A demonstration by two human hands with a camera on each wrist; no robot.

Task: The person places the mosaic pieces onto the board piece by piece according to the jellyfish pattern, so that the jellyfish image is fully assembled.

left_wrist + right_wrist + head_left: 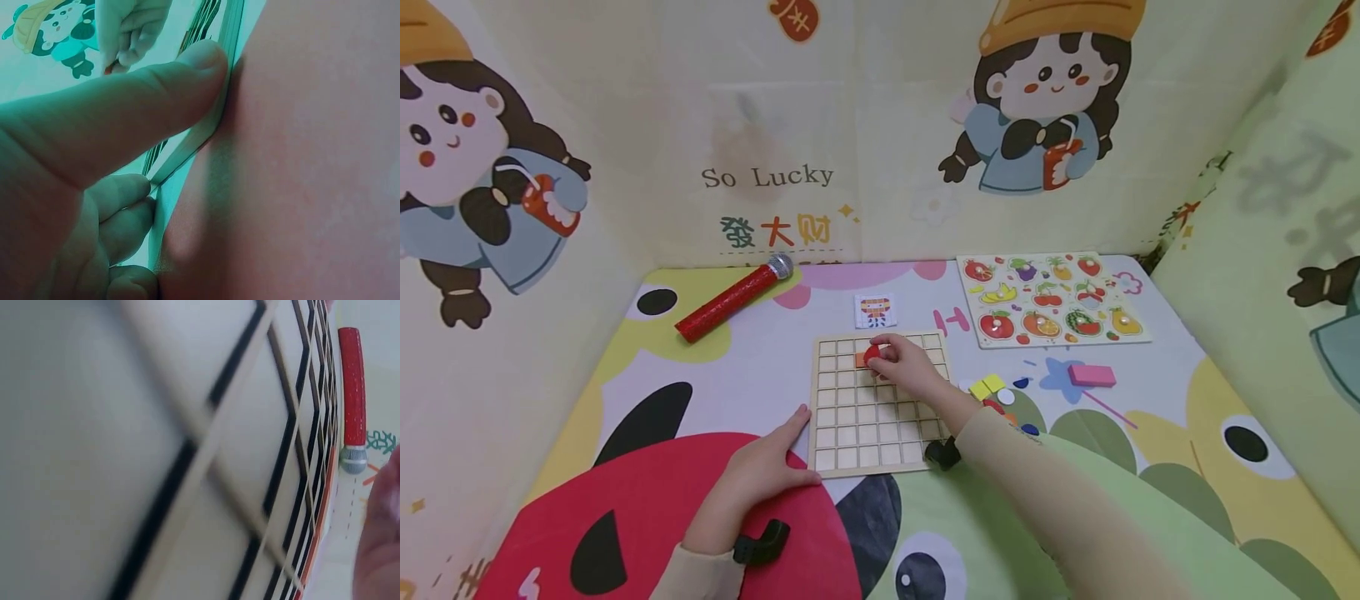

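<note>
A light wooden grid board [846, 457] lies flat on the patterned tablecloth. An orange piece [860, 360] sits in one of its upper cells. Over the same area, my right hand [910, 367] pinches a small red piece [871, 354] between thumb and fingers, right beside the orange one. My left hand [762, 463] rests at the board's lower left corner, fingers along the left side and thumb at the near edge. The left wrist view shows that thumb [203, 56] against the board's rim. Only a blurred bit of the right hand [381, 544] shows in the right wrist view.
Behind the board lies a small picture card [875, 311]. Right of it are yellow squares [987, 386], a white disc [1005, 397], blue pieces [1021, 382] and a pink block [1092, 376]. A fruit puzzle board [1052, 300] lies far right, a red microphone [733, 298] far left.
</note>
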